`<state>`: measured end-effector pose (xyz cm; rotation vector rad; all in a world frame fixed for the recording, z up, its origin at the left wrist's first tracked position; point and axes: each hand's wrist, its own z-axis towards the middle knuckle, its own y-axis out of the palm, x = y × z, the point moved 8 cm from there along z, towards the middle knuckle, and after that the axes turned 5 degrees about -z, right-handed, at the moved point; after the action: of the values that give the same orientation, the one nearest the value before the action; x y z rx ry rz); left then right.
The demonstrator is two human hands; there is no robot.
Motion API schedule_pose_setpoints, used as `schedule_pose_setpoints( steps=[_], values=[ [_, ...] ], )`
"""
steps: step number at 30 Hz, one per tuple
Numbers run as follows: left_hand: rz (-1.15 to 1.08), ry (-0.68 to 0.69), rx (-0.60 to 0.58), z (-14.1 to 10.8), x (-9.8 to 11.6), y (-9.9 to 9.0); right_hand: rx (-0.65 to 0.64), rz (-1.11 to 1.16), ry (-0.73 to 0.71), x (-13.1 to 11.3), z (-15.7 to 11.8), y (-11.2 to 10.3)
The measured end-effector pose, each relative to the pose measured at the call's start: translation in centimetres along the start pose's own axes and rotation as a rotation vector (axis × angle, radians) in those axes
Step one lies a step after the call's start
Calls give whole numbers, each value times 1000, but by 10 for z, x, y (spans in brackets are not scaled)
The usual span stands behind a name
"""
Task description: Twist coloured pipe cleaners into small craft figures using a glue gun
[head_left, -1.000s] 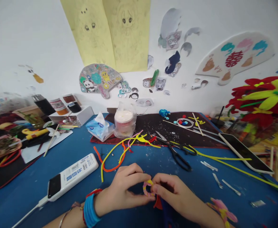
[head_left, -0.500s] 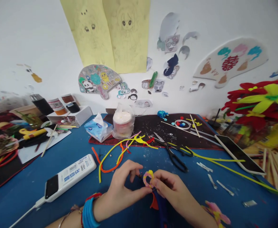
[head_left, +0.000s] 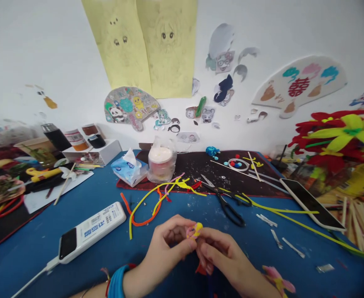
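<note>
A small pink and yellow fuzzy ring (head_left: 194,231) is pinched between the thumb and fingers of my left hand (head_left: 172,244). My right hand (head_left: 220,252) touches it from the right, its thumb and fingers pressed together beside the yellow part; whatever lies between those fingertips is hidden. Blue bands (head_left: 117,283) circle my left wrist, and a pink and yellow fuzzy piece (head_left: 279,279) is on my right wrist. Beneath the hands a red-orange piece (head_left: 201,269) is partly covered.
Black scissors (head_left: 230,210) lie beyond my hands among yellow (head_left: 284,212) and orange (head_left: 141,224) fuzzy stems. A white power bank (head_left: 93,231) is left; a phone (head_left: 312,203) and clear strips lie right. Behind stand tissues (head_left: 129,169) and a bagged jar (head_left: 160,163).
My left fingers have closed onto the ring, which now looks tilted and partly covered. My right hand has shifted slightly down, its fingertips now lower beside the ring.
</note>
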<state>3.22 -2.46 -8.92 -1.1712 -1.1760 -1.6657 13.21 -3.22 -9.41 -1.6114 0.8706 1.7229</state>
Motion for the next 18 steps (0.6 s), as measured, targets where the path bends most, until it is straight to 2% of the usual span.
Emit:
schedule_pose_setpoints(
  steps=[3,6,9,13,16,18],
  values=[
    [-199,-134,7,-1,-14,1,-96,-87,-30,-3,-3,12],
    [-280,-220,-54,-5,-23,11,-83,-285,-28,-5,-5,17],
    [-247,-199,-86,-8,-21,19,-73,-521,-67,-13,-6,23],
    [-187,-217,-105,-12,-23,27,-105,-629,-252,-25,-9,31],
    [-193,-228,-152,-14,-25,33,-83,-735,-294,-20,-11,28],
    [-148,-188,-178,-13,-22,34,-56,-865,-315,-16,-12,26]
  ],
)
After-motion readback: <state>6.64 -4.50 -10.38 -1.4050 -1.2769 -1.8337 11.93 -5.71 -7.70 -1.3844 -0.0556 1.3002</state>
